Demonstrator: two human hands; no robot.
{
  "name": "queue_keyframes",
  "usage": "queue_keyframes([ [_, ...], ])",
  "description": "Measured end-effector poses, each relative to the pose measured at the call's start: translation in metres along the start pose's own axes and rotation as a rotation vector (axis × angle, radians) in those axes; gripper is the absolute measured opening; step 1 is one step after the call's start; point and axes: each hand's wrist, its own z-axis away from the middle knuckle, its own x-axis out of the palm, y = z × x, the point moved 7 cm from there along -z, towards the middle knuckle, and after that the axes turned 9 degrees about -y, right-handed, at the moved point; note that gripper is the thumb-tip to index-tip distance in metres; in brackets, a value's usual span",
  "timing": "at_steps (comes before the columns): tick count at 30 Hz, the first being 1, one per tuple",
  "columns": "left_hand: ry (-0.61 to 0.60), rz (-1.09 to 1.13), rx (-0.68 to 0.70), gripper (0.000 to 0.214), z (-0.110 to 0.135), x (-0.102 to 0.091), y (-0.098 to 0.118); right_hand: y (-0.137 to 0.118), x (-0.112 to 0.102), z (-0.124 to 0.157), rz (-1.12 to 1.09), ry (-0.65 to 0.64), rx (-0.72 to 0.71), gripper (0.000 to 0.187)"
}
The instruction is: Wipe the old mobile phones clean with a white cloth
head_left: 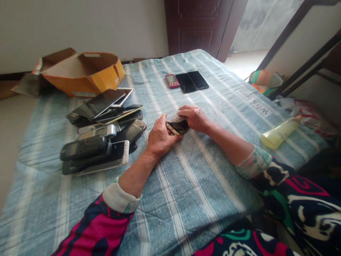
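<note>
A small dark phone [178,127] with a gold edge lies on the striped blue cloth [202,170] between my hands. My left hand [160,137] grips its near end, fingers curled round it. My right hand [194,117] presses a small white wad, perhaps a tissue or cloth [176,116], onto the phone's far end, fingers closed over it. A pile of several phones [103,131] lies to the left of my left hand.
Two black phones [191,81] and a small red phone [172,80] lie in a row further back. An open orange cardboard box [85,73] stands at the back left. A yellow plastic bottle [279,133] lies on its side at the right edge.
</note>
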Motion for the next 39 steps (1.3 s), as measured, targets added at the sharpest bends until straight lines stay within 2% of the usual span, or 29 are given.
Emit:
queue_keyframes([
  [5, 0.012, -0.023, 0.023, 0.089, 0.001, 0.0, 0.0, -0.032, 0.01, 0.001, -0.076, -0.082, -0.146, 0.031],
  [8, 0.02, -0.015, 0.03, 0.088, 0.001, -0.001, 0.0, -0.035, 0.011, 0.0, -0.078, -0.098, -0.167, 0.031],
  [14, 0.016, -0.005, 0.002, 0.09, 0.0, -0.001, -0.001, -0.011, 0.005, -0.005, 0.037, -0.052, -0.115, 0.029],
  [20, -0.018, 0.059, -0.017, 0.089, 0.0, 0.001, 0.0, 0.015, -0.002, -0.008, 0.083, -0.028, -0.001, 0.03],
  [24, -0.019, 0.07, -0.019, 0.088, 0.002, 0.0, 0.0, 0.032, -0.008, -0.004, 0.087, 0.039, 0.099, 0.029],
  [27, -0.01, 0.078, -0.009, 0.088, 0.003, 0.0, 0.0, 0.042, -0.017, 0.001, 0.077, 0.141, 0.187, 0.028],
  [31, -0.022, 0.084, -0.007, 0.088, 0.004, 0.001, -0.002, 0.036, -0.029, 0.009, -0.059, 0.359, 0.186, 0.032],
  [33, -0.021, 0.083, -0.006, 0.088, 0.005, 0.0, -0.003, 0.028, -0.029, 0.01, -0.167, 0.409, 0.161, 0.032],
  [39, -0.041, 0.084, -0.024, 0.088, 0.008, 0.001, -0.005, 0.008, -0.011, 0.008, -0.546, 0.355, 0.198, 0.034],
])
